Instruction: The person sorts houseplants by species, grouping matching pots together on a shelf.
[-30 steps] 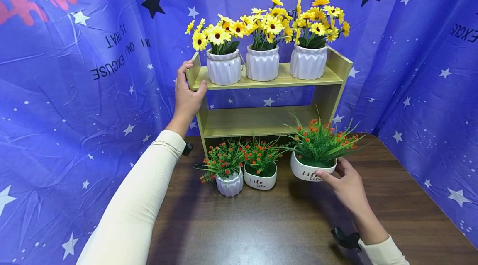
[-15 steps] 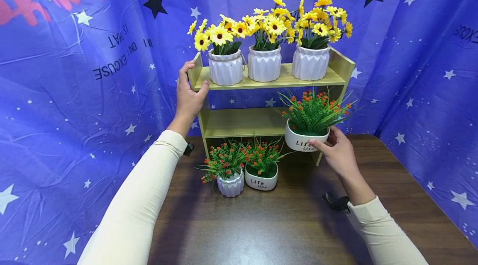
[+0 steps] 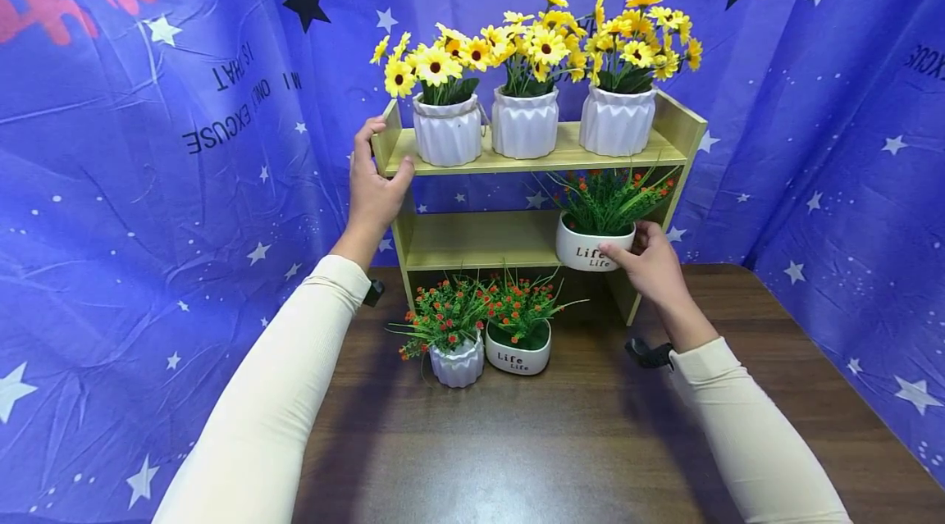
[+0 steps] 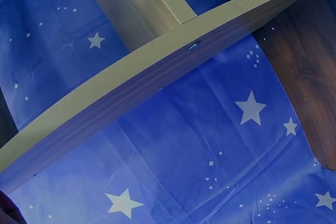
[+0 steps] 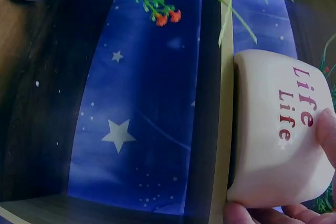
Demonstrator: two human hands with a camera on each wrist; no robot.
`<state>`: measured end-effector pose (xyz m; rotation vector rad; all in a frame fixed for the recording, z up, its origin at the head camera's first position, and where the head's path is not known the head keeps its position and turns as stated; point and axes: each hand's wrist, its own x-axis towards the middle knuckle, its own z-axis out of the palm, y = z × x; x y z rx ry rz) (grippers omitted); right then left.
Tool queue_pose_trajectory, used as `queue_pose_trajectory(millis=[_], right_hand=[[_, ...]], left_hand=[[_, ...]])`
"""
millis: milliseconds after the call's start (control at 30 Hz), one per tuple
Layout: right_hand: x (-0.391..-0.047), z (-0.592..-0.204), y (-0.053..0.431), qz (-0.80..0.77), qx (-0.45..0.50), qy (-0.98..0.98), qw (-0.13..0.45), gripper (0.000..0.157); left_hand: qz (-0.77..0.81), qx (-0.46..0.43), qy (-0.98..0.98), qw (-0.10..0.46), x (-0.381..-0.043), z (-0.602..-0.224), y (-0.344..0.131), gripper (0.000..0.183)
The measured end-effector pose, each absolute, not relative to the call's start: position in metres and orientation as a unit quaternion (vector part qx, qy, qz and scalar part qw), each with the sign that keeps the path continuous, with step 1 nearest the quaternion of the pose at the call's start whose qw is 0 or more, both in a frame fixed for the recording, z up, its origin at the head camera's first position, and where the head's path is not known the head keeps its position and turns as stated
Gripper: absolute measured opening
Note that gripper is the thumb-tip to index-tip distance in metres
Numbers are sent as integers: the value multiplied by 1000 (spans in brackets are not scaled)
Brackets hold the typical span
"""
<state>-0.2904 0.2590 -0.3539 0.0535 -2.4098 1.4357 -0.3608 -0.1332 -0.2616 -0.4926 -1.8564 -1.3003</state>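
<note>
My right hand (image 3: pixel 657 266) grips a white oval pot (image 3: pixel 594 249) lettered "Life", planted with grass and small orange-red flowers. The pot is at the right end of the middle shelf (image 3: pixel 483 239), its base right at the shelf's front edge in the right wrist view. There, the thumb (image 5: pixel 328 132) lies on the lettered side and other fingers curl underneath. My left hand (image 3: pixel 375 194) holds the upper left side of the wooden rack (image 3: pixel 687 138), thumb on the front edge of the top shelf. In the left wrist view only a dark bit of that hand shows at the lower left.
Along the top shelf stand three white pleated pots (image 3: pixel 524 124) of yellow flowers. Below, on the brown table (image 3: pixel 472 442), a white pleated pot (image 3: pixel 458 364) and another "Life" pot (image 3: pixel 518 358) with red flowers stand side by side. A blue starry curtain (image 3: pixel 111 262) hangs behind.
My right hand has raised the oval flower pot from low over the table, moving it up and slightly left to the middle shelf. My left hand has kept its hold on the rack.
</note>
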Motion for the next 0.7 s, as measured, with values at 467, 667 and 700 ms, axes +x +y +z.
queue_pose_trajectory(millis=[467,667,700], right_hand=[[-321,-349,258,475,33,-861,177,60],[-327,-350,257,486,29,-855,181,62],[-327,-351,257,490,30,-852,183,62]], left_hand=[[-510,-194,-735,403,-361,-262,-136,53],[-507,-195,-739,398,-361,-262,-135,53],[-508,-196,-739,398,-361,-262,-135,53]])
